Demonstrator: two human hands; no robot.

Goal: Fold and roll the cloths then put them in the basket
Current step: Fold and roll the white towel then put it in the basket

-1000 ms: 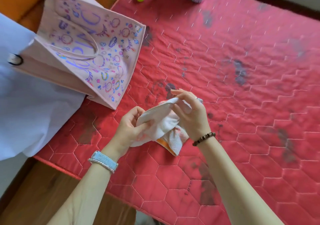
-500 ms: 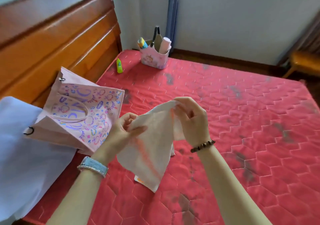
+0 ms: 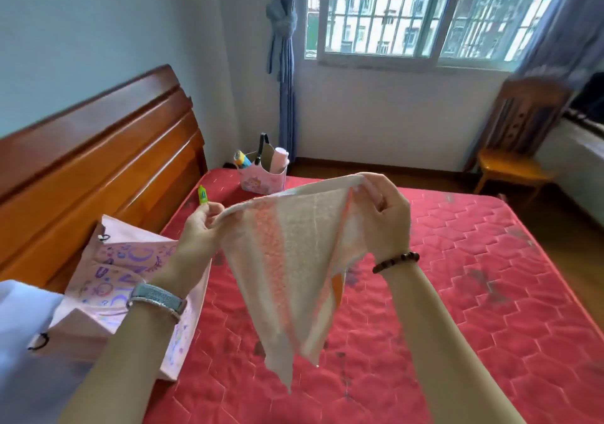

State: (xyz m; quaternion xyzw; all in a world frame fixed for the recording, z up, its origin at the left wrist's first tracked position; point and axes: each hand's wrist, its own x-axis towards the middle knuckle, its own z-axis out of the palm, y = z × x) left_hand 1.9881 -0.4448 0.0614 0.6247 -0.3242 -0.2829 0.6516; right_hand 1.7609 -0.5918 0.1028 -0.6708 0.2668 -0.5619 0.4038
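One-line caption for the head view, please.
The left hand and right hand hold a pale orange-striped cloth spread above the red mattress, pink basket beyond.

I could read nothing for certain: the purple doodles on the pink bag [image 3: 130,260] looked like letters but were unclear, and my wristband [image 3: 157,296] bore only a blurred marking.

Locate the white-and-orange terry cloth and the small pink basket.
white-and-orange terry cloth [image 3: 287,260]: head view, centre of hanging panel.
small pink basket [image 3: 261,183]: head view, front wall.
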